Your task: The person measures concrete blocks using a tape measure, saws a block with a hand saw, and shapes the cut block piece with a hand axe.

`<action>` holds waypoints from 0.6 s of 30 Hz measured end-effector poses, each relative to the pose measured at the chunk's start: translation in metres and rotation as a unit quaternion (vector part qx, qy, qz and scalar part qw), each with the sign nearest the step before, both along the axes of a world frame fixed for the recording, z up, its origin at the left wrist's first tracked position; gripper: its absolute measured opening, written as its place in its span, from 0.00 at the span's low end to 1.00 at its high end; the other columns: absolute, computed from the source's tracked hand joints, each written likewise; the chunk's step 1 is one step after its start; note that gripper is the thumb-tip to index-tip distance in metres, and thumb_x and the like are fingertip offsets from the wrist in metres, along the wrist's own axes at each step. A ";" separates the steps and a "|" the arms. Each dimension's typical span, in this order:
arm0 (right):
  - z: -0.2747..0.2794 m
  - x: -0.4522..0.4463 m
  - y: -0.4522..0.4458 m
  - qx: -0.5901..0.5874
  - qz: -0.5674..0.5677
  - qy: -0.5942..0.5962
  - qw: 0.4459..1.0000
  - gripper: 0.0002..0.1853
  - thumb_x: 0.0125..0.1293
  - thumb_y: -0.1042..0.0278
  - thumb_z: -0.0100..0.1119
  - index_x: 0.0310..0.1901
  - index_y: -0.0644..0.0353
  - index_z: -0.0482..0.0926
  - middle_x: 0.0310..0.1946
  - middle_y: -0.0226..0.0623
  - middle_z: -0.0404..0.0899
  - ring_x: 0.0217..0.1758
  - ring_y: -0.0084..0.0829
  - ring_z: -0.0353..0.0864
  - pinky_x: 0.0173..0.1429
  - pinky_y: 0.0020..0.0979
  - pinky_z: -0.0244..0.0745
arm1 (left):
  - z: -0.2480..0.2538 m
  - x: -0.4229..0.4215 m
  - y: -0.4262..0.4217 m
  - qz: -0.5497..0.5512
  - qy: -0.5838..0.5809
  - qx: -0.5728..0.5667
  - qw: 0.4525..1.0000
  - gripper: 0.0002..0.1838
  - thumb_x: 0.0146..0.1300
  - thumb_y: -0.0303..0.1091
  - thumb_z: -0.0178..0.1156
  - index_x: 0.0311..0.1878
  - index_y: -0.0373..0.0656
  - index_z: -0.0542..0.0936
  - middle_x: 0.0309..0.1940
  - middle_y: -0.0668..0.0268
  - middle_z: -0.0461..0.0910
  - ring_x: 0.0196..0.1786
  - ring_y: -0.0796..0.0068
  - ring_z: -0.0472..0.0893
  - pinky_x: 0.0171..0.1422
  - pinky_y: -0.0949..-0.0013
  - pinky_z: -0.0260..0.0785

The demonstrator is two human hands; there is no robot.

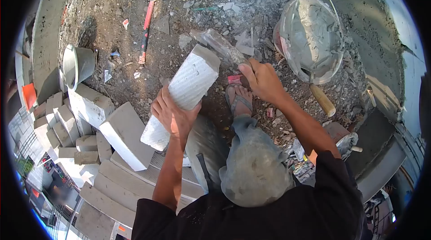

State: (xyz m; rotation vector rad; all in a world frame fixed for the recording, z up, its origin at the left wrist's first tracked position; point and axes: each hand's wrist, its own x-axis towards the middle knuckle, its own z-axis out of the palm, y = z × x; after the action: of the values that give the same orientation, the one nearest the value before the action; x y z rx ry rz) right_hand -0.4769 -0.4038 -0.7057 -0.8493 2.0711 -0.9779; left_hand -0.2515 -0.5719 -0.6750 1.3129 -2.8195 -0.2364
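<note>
A long pale block (191, 78) with a ridged white face tilts in front of my legs, and my left hand (174, 113) is wrapped over its lower half. My right hand (260, 78) is closed round the near end of a flat, worn tool (220, 43), whose blade points up and to the left, just beyond the block's upper end. The blade's outline is partly blurred. Below the hands are my sandalled foot (240, 97) and a dusty, grey-covered knee (256, 172).
A mortar bucket (313, 37) stands at the right, with a wooden-handled trowel (322, 100) at its rim. A red hammer (147, 28) lies on the rubble. Stacked blocks (121, 186) and a small bucket (83, 65) are at the left.
</note>
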 end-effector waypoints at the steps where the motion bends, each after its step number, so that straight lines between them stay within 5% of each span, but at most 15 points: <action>1: 0.014 -0.004 -0.001 -0.030 -0.035 -0.041 0.998 0.29 0.79 0.45 0.52 0.36 0.70 0.76 0.19 0.59 0.76 0.25 0.64 0.75 0.33 0.50 0.72 | 0.003 0.007 0.004 0.002 -0.008 0.008 1.000 0.56 0.38 0.53 0.81 0.72 0.43 0.69 0.60 0.58 0.76 0.61 0.50 0.73 0.72 0.48 0.58; 2: 0.035 -0.010 0.000 -0.028 -0.032 -0.046 0.998 0.29 0.79 0.45 0.52 0.36 0.70 0.76 0.19 0.59 0.76 0.25 0.64 0.75 0.33 0.50 0.72 | 0.002 0.008 0.006 0.006 -0.013 0.011 1.000 0.56 0.38 0.53 0.81 0.72 0.43 0.69 0.60 0.58 0.76 0.61 0.50 0.73 0.72 0.48 0.58; 5: 0.065 -0.007 0.000 -0.221 -0.131 -0.181 0.949 0.29 0.80 0.44 0.52 0.34 0.67 0.73 0.19 0.44 0.72 0.21 0.37 0.74 0.33 0.41 0.72 | 0.002 0.009 0.001 0.007 0.003 0.030 1.000 0.58 0.35 0.51 0.84 0.71 0.41 0.67 0.61 0.54 0.75 0.64 0.46 0.71 0.73 0.45 0.57; 8: 0.005 0.017 -0.001 -0.399 -0.148 -0.190 0.885 0.31 0.81 0.40 0.49 0.31 0.63 0.72 0.18 0.33 0.71 0.19 0.28 0.71 0.26 0.33 0.67 | 0.004 0.004 0.002 0.009 0.001 0.023 1.000 0.58 0.35 0.52 0.83 0.71 0.41 0.67 0.61 0.55 0.75 0.63 0.46 0.71 0.73 0.46 0.58; 9: -0.034 0.027 -0.002 -0.182 -0.019 0.004 0.983 0.31 0.81 0.39 0.48 0.31 0.62 0.71 0.18 0.29 0.69 0.19 0.24 0.68 0.24 0.30 0.63 | 0.005 0.004 0.005 0.007 0.003 0.022 1.000 0.58 0.35 0.52 0.83 0.71 0.41 0.67 0.61 0.55 0.75 0.63 0.46 0.71 0.73 0.46 0.58; 11: -0.041 0.026 -0.007 0.059 0.100 0.198 0.973 0.31 0.81 0.38 0.46 0.32 0.60 0.71 0.18 0.25 0.67 0.18 0.20 0.65 0.21 0.27 0.59 | 0.005 0.006 0.007 0.018 -0.010 0.019 1.000 0.57 0.36 0.53 0.83 0.71 0.41 0.67 0.61 0.55 0.75 0.63 0.47 0.71 0.73 0.46 0.58; 13: -0.047 -0.006 -0.007 -0.026 -0.048 -0.161 0.985 0.31 0.83 0.41 0.45 0.30 0.61 0.72 0.20 0.29 0.71 0.22 0.17 0.66 0.29 0.24 0.65 | -0.004 -0.001 0.001 0.009 0.012 0.002 1.000 0.57 0.36 0.53 0.82 0.71 0.41 0.68 0.61 0.56 0.75 0.62 0.48 0.71 0.72 0.47 0.58; 15: 0.014 -0.018 -0.009 -0.100 -0.123 -0.310 0.937 0.29 0.83 0.42 0.46 0.36 0.64 0.74 0.20 0.30 0.71 0.20 0.18 0.65 0.26 0.25 0.64 | 0.000 0.011 0.007 0.016 -0.007 0.025 1.000 0.58 0.36 0.51 0.82 0.73 0.41 0.67 0.61 0.57 0.75 0.61 0.50 0.71 0.72 0.45 0.56; 18: 0.065 -0.019 -0.027 -0.249 -0.152 -0.330 0.898 0.27 0.83 0.43 0.47 0.42 0.66 0.75 0.19 0.28 0.70 0.18 0.17 0.62 0.23 0.26 0.61 | -0.001 0.015 0.022 0.016 -0.007 0.016 1.000 0.60 0.34 0.48 0.84 0.73 0.40 0.65 0.63 0.56 0.73 0.61 0.50 0.70 0.73 0.43 0.55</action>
State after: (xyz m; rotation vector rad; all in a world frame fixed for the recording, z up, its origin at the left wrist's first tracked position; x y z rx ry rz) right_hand -0.4961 -0.4305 -0.6407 -0.3319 1.3930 -1.7350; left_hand -0.2365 -0.5495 -0.6764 1.3701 -2.8151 -0.2755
